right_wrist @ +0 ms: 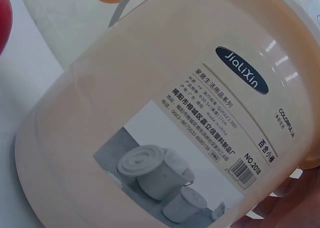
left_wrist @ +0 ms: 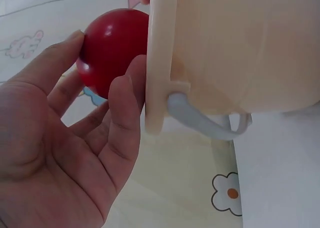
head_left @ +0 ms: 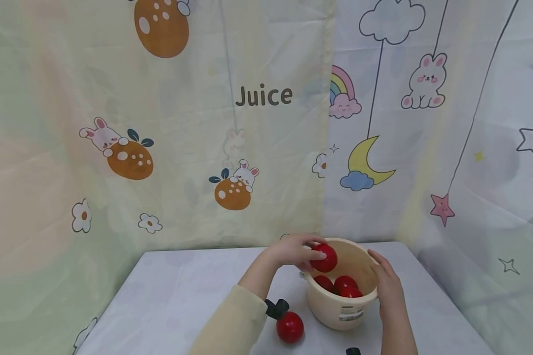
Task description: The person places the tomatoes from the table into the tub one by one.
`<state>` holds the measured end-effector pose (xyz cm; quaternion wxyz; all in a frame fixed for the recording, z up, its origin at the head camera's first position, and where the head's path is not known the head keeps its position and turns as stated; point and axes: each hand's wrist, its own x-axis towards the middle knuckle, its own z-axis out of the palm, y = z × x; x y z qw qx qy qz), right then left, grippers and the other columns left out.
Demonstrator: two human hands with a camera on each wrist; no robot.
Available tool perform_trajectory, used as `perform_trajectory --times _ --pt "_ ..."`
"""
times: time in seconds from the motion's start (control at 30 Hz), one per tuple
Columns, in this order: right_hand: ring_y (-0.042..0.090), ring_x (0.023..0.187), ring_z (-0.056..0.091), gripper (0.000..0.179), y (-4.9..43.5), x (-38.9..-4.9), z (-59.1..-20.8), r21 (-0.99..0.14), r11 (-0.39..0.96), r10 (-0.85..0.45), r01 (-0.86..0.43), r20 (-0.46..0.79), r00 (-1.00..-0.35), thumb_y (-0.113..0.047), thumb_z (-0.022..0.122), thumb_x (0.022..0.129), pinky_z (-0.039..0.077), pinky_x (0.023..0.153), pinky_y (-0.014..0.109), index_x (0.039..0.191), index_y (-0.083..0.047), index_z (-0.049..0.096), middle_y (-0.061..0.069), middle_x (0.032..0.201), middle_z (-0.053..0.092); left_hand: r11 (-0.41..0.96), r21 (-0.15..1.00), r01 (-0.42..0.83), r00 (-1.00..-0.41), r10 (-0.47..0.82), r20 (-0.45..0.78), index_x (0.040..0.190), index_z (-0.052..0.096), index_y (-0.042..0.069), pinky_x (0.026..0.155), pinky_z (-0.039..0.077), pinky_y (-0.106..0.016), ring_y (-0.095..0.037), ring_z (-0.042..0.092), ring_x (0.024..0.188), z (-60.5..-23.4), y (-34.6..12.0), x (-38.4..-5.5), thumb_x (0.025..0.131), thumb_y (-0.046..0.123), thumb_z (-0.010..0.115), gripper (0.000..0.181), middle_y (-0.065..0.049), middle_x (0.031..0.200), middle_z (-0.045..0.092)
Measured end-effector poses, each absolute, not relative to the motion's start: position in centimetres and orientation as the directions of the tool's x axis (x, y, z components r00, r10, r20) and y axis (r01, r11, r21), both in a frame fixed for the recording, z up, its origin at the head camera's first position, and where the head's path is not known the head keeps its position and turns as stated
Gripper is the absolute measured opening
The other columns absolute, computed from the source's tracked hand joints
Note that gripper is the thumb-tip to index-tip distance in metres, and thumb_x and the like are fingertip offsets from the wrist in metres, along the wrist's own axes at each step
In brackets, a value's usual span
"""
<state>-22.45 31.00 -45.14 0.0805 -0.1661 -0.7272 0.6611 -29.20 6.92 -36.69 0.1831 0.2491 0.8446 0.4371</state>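
A glossy red ball is in my left hand, pinched between thumb and fingers over the left part of the bucket's opening. The left wrist view shows that ball beside the rim, which hides part of it. My right hand grips the cream plastic bucket by its right rim. In the right wrist view only some fingers show at the lower right corner, partly behind the bucket's wall. Inside the bucket lie more red balls, partly hidden by its front wall.
Another red ball rests on the white tabletop, left of the bucket and near my left forearm. A pale grey handle hangs from the bucket's side. Printed curtains stand behind the table.
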Motion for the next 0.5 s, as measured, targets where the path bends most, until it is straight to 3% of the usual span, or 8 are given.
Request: perform_trajectory --times 0.23,0.5 --pt "0.042 0.149 0.022 0.057 31.0 -22.5 -45.2 -0.988 0.075 0.354 0.138 -0.103 -0.929 -0.051 0.029 0.103 0.026 0.111 0.07 0.156 -0.03 0.027 0.01 0.165 0.022 0.514 0.806 0.296 -0.781 0.615 -0.105 0.124 0.065 0.03 0.065 0.06 -0.03 -0.019 0.072 0.073 -36.7 8.8 -29.0 0.088 0.028 0.075 0.038 0.002 0.114 0.065" --pt "0.041 0.149 0.021 0.058 30.9 -22.3 -45.2 -0.987 0.088 0.346 0.133 -0.095 -0.933 -0.054 0.03 0.102 0.027 0.111 0.07 0.156 -0.033 0.026 0.01 0.165 0.021 0.558 0.766 0.317 -0.776 0.617 -0.128 0.122 0.066 0.03 0.063 0.06 -0.031 -0.02 0.07 0.074 -36.8 10.2 -28.9 0.087 0.027 0.075 0.036 0.002 0.111 0.066"
